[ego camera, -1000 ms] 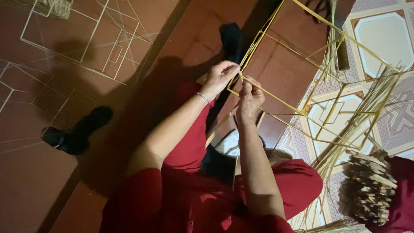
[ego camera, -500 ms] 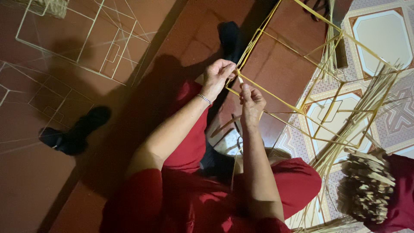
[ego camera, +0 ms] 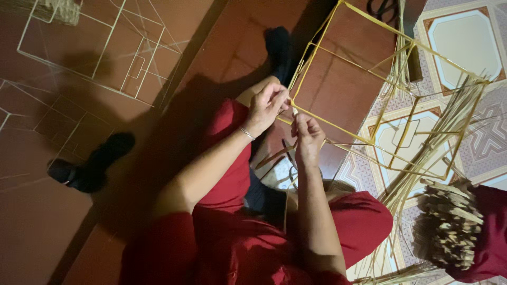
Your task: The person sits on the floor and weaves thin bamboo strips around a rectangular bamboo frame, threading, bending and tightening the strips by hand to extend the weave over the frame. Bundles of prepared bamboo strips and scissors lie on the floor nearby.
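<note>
A cube-shaped frame of thin yellow rods (ego camera: 369,68) stands tilted on the floor in front of me. My left hand (ego camera: 266,105), with a bracelet at the wrist, is closed around a rod at the frame's near corner. Just below it, my right hand (ego camera: 307,138) pinches the same corner joint with its fingertips; a thin strand seems to be held there, but it is too small to make out. My red-clothed legs (ego camera: 232,232) fill the bottom of the view.
My black-socked feet lie at the left (ego camera: 90,166) and near the frame (ego camera: 277,45). Other thin wire frames (ego camera: 105,53) lie on the red floor at upper left. A bundle of pale reed strips (ego camera: 449,227) rests on patterned tiles at the right.
Both hands stay on the same frame corner. The right hand has drawn slightly toward me, and the frame has shifted a little in view.
</note>
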A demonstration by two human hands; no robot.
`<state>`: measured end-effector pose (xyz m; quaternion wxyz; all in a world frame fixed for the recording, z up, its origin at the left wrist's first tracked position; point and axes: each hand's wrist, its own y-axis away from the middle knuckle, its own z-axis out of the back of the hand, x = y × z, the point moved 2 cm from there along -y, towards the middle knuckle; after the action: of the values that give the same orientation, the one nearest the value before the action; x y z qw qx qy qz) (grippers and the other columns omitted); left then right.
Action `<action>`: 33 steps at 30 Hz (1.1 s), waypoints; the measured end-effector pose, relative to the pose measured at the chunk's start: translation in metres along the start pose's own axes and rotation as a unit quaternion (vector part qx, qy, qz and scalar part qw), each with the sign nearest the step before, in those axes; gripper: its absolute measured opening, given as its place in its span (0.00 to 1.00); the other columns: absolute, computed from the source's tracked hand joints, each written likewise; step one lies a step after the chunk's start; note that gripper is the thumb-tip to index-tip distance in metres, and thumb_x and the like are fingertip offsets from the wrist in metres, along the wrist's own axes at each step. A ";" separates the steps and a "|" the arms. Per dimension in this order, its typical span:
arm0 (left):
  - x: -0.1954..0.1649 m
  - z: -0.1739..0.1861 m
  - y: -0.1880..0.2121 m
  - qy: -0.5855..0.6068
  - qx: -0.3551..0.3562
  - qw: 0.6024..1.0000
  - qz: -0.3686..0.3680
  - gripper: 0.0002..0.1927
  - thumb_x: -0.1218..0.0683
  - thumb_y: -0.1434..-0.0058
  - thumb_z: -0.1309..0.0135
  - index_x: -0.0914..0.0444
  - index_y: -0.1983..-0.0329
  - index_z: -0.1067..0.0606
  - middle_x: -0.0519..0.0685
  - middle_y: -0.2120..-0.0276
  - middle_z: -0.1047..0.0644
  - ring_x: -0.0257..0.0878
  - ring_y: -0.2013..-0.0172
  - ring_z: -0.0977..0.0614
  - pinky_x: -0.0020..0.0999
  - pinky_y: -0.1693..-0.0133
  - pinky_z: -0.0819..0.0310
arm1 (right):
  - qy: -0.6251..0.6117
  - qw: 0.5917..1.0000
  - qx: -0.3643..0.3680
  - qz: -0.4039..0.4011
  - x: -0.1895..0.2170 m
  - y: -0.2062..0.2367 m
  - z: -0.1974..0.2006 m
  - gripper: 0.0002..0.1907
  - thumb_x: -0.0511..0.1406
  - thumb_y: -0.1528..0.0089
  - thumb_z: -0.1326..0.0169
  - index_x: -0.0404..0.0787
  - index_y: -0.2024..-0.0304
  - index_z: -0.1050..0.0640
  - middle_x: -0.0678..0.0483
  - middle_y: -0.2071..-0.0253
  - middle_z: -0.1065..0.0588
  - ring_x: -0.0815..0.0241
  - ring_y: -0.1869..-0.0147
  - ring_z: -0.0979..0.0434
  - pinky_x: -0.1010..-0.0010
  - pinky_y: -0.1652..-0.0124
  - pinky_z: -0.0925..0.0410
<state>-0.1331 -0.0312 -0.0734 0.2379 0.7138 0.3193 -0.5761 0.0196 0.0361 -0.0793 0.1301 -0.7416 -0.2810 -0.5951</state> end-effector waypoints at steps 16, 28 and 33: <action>-0.049 0.000 0.011 -0.224 0.089 0.943 -0.229 0.05 0.61 0.36 0.41 0.65 0.57 0.20 0.51 0.61 0.18 0.43 0.58 0.15 0.35 0.56 0.21 | 0.060 0.991 0.061 -0.100 0.029 0.034 -0.005 0.09 0.36 0.33 0.41 0.34 0.60 0.20 0.57 0.73 0.27 0.69 0.74 0.33 0.76 0.73 0.39; -0.050 0.003 0.024 -0.302 0.126 0.885 -0.332 0.18 0.66 0.38 0.48 0.72 0.44 0.26 0.57 0.51 0.23 0.52 0.52 0.20 0.42 0.49 0.22 | -0.257 0.946 0.096 -0.171 0.108 -0.026 -0.015 0.10 0.39 0.33 0.45 0.38 0.55 0.21 0.40 0.45 0.21 0.67 0.73 0.30 0.80 0.75 0.36; -0.050 -0.002 0.023 -0.368 0.116 0.846 -0.369 0.15 0.65 0.41 0.45 0.68 0.50 0.24 0.56 0.59 0.24 0.52 0.57 0.20 0.42 0.54 0.22 | -0.302 0.932 0.058 -0.194 0.116 -0.041 -0.019 0.10 0.40 0.31 0.45 0.40 0.59 0.23 0.33 0.42 0.23 0.69 0.76 0.32 0.80 0.77 0.37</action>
<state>-0.1214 -0.0550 -0.0254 0.0235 0.3018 0.3790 -0.8745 -0.0035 0.0896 0.0302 -0.0355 -0.8084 -0.4795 -0.3395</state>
